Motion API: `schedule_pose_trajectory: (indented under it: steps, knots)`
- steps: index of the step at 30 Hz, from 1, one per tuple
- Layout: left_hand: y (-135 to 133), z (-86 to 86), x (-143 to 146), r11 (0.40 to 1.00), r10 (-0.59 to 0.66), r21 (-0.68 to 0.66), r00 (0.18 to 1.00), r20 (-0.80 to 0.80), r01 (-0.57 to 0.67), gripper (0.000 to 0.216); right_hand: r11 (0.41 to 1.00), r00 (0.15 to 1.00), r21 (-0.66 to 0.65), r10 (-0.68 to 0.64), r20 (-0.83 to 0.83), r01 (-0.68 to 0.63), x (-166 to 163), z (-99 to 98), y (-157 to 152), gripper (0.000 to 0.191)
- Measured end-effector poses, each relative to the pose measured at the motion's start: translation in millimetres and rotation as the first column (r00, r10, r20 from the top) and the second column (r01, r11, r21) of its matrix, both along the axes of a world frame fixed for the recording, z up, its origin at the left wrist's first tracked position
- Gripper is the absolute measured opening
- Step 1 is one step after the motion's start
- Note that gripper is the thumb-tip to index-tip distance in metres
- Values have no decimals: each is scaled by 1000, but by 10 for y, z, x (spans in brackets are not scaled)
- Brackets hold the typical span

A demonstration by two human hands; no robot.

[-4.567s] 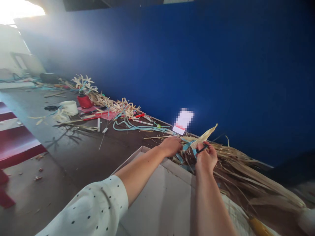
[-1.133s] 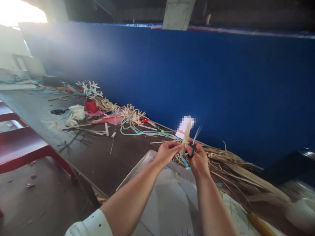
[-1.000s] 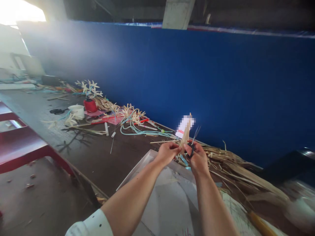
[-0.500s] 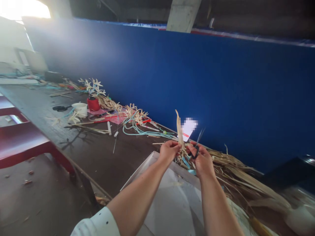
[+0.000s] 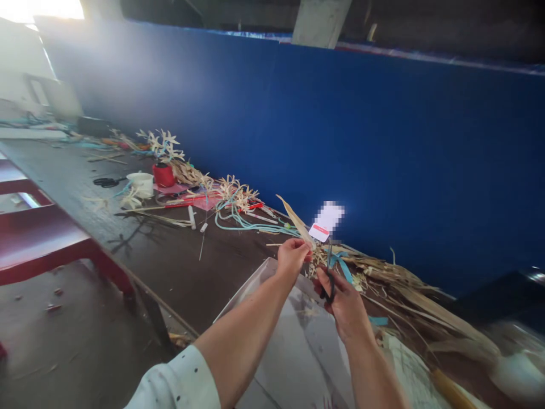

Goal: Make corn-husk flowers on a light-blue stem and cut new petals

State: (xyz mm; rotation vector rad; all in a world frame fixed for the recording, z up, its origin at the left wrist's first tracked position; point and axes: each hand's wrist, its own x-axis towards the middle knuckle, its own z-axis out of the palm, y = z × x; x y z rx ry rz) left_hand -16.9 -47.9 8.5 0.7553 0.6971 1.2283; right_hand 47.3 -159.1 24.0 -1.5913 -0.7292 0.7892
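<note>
My left hand [image 5: 292,255] pinches the base of a dry, pale husk strip [image 5: 297,220] that slants up and to the left. My right hand [image 5: 342,299] is lower and closer to me, closed round a pair of black-handled scissors [image 5: 328,279] whose blades point up toward the strip. Both hands are above the far edge of a white tray [image 5: 272,332]. A heap of dried husks [image 5: 409,292] with light blue ribbon pieces [image 5: 343,267] lies just beyond the hands.
A long dark table [image 5: 140,238] runs along a blue wall [image 5: 340,142]. Farther left lie straw flowers [image 5: 232,193], teal cords [image 5: 247,222], a red pot [image 5: 164,175], a white cup [image 5: 142,183] and other scissors [image 5: 106,182]. A red bench [image 5: 38,241] stands left.
The husk strip has tipped from upright to slanting left. My right hand with the scissors has dropped lower and nearer to me, away from the left hand. The view shifted slightly right.
</note>
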Motion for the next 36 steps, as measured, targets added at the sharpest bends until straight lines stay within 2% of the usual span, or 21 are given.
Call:
schedule_pose_trajectory:
  steps: [7, 13, 21, 36]
  knots:
    - [-27, 61, -69, 999, -34, -4, 995, 92, 35, 23, 996, 996, 24, 87, -30, -86, -33, -155, -57, 58]
    - [-98, 108, -87, 998, -70, -3, 995, 78, 70, 26, 993, 993, 28, 115, -8, -115, 12, -201, -65, 61]
    - [-132, 136, -111, 995, -103, -1, 991, 85, 103, 28, 990, 990, 50, 129, 49, -131, 27, -177, -73, 52]
    - [-160, 165, -125, 989, -151, 0, 988, 34, 151, 22, 987, 991, 91, 130, 11, -130, 51, -148, -83, 50]
